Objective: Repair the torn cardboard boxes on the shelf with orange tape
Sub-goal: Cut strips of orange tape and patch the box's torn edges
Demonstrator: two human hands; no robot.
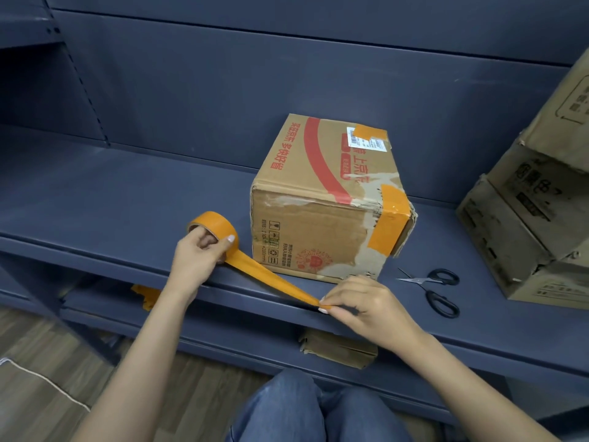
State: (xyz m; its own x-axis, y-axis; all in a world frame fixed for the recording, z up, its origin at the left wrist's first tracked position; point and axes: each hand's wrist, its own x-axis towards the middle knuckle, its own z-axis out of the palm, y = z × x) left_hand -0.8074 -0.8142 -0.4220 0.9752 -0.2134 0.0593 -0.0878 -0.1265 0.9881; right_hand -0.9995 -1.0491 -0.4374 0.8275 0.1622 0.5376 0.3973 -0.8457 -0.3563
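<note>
1. I am looking down at a dark blue metal shelf from a head-worn camera, with both of my bare arms reaching forward.
2. My left hand grips a roll of orange tape, fingers hooked through its core, the roll tilted just above the shelf's front edge.
3. My right hand pinches the free end of a pulled-out tape strip between thumb and fingertips; the strip runs taut from the roll, down and to the right.
4. A torn cardboard box with red printing sits on the shelf just behind the strip.
5. An orange patch wraps its near right corner, and another orange piece lies over the white label on top.
6. Black-handled scissors lie on the shelf to the right of the box, blades slightly parted.
7. Worn stacked boxes stand at the far right.
8. A flattened cardboard piece rests on the lower shelf.
</note>
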